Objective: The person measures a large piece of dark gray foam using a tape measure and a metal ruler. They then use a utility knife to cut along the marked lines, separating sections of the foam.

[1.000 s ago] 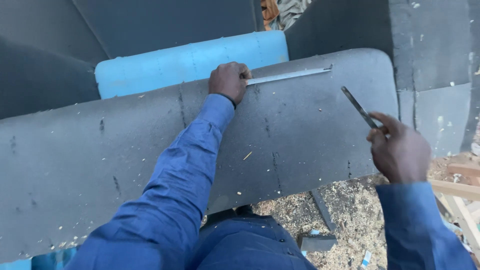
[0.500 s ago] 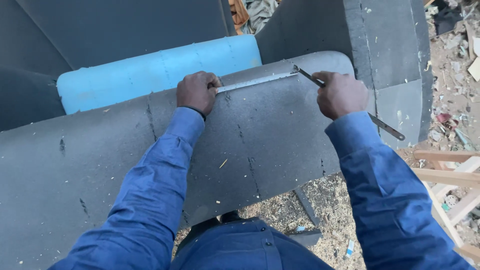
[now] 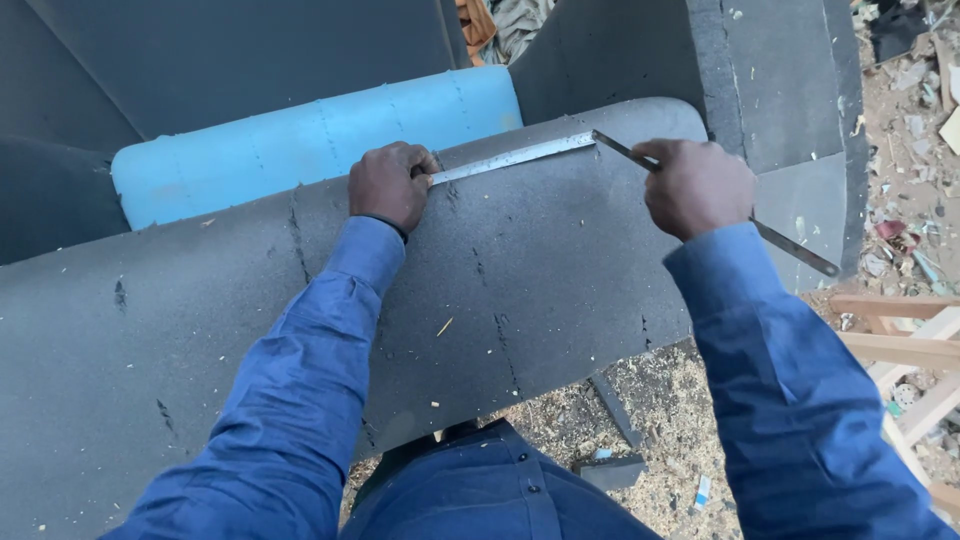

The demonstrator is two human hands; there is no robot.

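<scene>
Two hands: both busy on one big grey foam slab (image 3: 520,290), pretty much at its far edge.
Near stuff: blue sleeves and blue trousers at the bottom, then sawdust and small scraps on the ground under the slab's near edge.
Slab: dark grey foam, curved over, with a few short slits and pale crumbs on it.
Left hand (image 3: 388,185): curled up, pressing down on the left end of a metal ruler (image 3: 515,156), fingers clamped over it.
Ruler: thin, silvery, lying flat along the slab's far edge, running right toward the far right corner.
Right hand (image 3: 697,185): closed round a long thin metal blade (image 3: 790,245), grasping it mid-length; one end pokes out past the wrist over the slab's right edge, the tip sits right at the ruler's right end.
Further back: light blue foam roll (image 3: 310,145) just behind the slab's far edge, touching it as far as I can tell.
Farthest: more dark grey foam panels; wooden battens (image 3: 900,345) off the right side.
</scene>
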